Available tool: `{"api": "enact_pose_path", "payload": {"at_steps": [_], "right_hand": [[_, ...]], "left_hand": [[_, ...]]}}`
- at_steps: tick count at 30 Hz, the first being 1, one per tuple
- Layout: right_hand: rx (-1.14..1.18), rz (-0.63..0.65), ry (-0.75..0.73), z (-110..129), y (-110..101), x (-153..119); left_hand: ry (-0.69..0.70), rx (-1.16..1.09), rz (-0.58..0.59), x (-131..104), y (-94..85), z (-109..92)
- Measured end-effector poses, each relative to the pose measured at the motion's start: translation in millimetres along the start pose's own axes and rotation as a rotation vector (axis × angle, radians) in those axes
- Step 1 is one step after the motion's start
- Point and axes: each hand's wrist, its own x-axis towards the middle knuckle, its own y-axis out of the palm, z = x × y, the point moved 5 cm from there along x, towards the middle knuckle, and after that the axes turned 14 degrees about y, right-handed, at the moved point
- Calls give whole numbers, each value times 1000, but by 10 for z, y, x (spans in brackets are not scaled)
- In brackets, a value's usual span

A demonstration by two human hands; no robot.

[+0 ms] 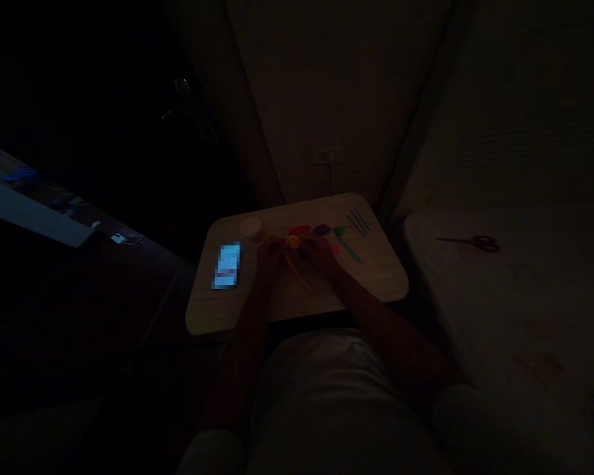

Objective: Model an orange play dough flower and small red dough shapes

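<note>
In dim light, my left hand (271,253) and my right hand (319,252) meet over the small wooden table (297,307). Between their fingertips is a round orange piece (294,242), pinched from both sides. A long orange strip (299,274) trails from it toward the table's front edge. Just behind my hands lie a red piece (299,230) and a purple piece (321,229). A green piece (339,231) touches the top of a teal tool (351,249). Something pink (335,249) shows beside my right hand.
A lit phone (227,266) lies at the table's left, with a pale cup (252,229) behind it. Several thin sticks (359,223) are at the back right. Scissors (475,243) rest on a pale surface (499,297) right of the table. A wall socket (327,155) is behind.
</note>
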Motion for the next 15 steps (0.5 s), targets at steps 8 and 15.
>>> {"api": "enact_pose_path", "payload": {"at_steps": [8,15], "right_hand": [[40,37,14,-37,11,11],[-40,48,-39,-62,-2,50]], "left_hand": [[-24,-12,31,5,26,-12],[4,-35,24,8,47,-11]]}}
